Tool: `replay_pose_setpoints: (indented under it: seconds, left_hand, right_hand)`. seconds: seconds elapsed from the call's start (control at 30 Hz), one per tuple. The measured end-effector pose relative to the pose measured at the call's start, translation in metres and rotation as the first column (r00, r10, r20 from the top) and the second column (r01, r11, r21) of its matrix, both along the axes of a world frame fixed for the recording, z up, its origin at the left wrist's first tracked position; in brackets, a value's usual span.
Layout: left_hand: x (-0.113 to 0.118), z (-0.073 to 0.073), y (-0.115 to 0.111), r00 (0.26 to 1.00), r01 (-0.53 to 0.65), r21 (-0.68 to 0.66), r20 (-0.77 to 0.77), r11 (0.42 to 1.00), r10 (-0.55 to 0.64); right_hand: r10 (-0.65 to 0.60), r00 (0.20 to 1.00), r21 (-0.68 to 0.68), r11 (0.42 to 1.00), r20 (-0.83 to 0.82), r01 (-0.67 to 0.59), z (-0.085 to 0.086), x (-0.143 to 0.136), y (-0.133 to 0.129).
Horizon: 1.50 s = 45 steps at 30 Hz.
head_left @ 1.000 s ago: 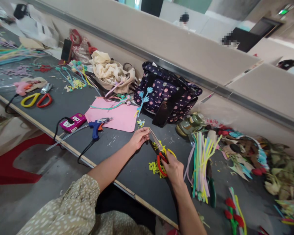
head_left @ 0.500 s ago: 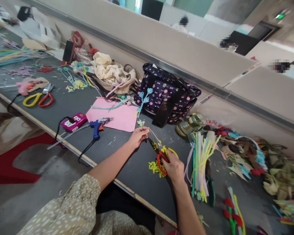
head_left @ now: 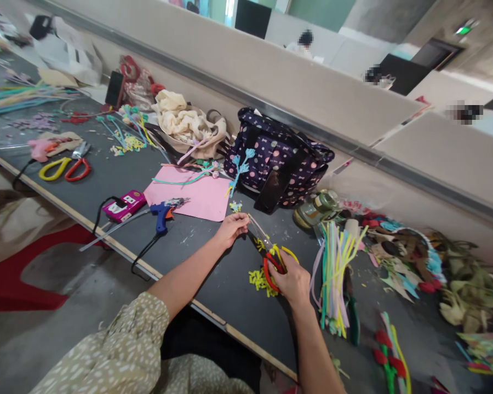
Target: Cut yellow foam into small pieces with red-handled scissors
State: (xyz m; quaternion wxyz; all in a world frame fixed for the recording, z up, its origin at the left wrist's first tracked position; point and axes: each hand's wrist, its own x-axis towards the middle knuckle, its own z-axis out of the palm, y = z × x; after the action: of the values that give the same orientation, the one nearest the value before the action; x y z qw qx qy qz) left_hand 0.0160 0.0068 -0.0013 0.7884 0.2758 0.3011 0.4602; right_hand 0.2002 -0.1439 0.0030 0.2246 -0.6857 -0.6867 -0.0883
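My right hand (head_left: 292, 278) is wrapped round the handles of a pair of scissors (head_left: 267, 242), one handle red and one yellow. The blades point away toward my left hand (head_left: 233, 230), whose fingertips are pinched together at the blade tips. Whatever lies in that pinch is too small to make out; a trace of yellow shows there. Under and beside the scissors lie short yellow cut pieces (head_left: 258, 280) on the dark table. A bundle of pastel pipe cleaners (head_left: 336, 279) lies to the right of my right hand.
A blue glue gun (head_left: 161, 216) rests left of my hands, near a pink sheet (head_left: 193, 191) and a magenta power box (head_left: 125, 205). Behind stand a dotted bag (head_left: 279, 148), a leaning phone (head_left: 270, 189) and a green jar (head_left: 317, 209). Another pair of scissors (head_left: 72, 161) lies far left.
The camera view has shifted very slightly. Both hands and the scissors stay in nearly the same place.
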Motion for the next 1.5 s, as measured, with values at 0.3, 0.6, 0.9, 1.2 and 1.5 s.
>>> replay_pose_setpoints:
  seconds: [0.3,0.6,0.9,1.2,1.5]
  left_hand:
    - [0.000,-0.002,0.002,0.999,0.027,-0.006,0.039,1.000,-0.027]
    - [-0.002,0.000,0.004,0.999,0.014,-0.081,0.044,0.997,-0.011]
    - [-0.001,-0.003,0.004,0.993,0.062,-0.004,0.097,0.998,-0.061]
    - [-0.001,-0.002,0.002,0.993,0.080,0.035,0.085,0.996,-0.083]
    - [-0.001,-0.003,0.002,0.994,0.081,0.043,0.076,0.996,-0.085]
  right_hand:
    - [0.046,0.979,-0.072,0.995,-0.198,-0.062,-0.002,-0.002,-0.001]
    - [-0.046,0.999,-0.105,0.993,0.001,0.046,0.002,-0.002,0.002]
    - [-0.068,0.995,-0.127,0.990,-0.074,0.058,0.000,-0.001,0.001]
    - [-0.004,0.995,-0.041,0.999,-0.101,-0.001,-0.001,0.002,-0.001]
    - [0.049,0.993,-0.026,0.998,-0.104,-0.052,-0.005,0.006,-0.002]
